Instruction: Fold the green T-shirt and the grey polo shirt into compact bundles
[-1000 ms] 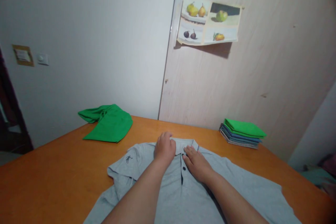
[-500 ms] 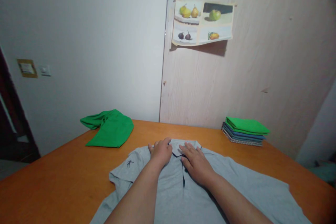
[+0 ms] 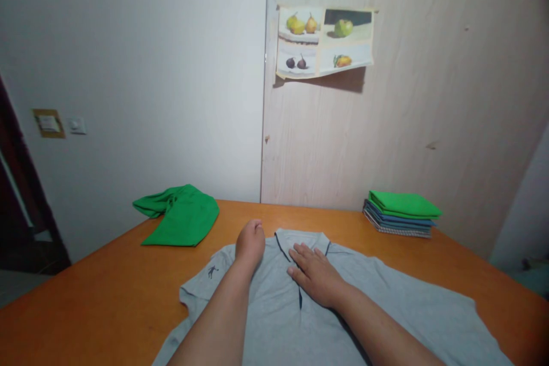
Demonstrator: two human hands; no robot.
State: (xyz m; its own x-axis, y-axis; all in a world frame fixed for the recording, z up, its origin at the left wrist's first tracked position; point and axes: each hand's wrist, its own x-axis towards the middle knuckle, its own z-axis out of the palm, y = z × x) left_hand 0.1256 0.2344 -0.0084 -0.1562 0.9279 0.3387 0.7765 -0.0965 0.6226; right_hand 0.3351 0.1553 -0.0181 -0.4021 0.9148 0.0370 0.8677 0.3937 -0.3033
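Observation:
A grey polo shirt (image 3: 274, 320) lies spread on the table, front side up, its collar (image 3: 302, 237) at the far end and its dark-trimmed placket running toward me. My left hand (image 3: 250, 246) is closed at the shirt's left shoulder, beside the collar. Its fingers are curled out of sight, so what they hold, if anything, is hidden. Flat on the chest, just below the collar, rests my right hand (image 3: 317, 277) with fingers outstretched. A small dark figure logo (image 3: 213, 271) marks the left sleeve.
The orange-brown table (image 3: 111, 291) meets the wall at the back. A crumpled green cloth (image 3: 184, 220) lies at back left. A stack of folded cloths (image 3: 398, 223), bright green on top, stands at back right. A fruit picture sheet (image 3: 323, 43) hangs on the wall.
My left hand has moved left from beside the collar toward the shoulder and closed more tightly. The collar now lies more open to view. My right hand stays flat, shifted slightly toward me.

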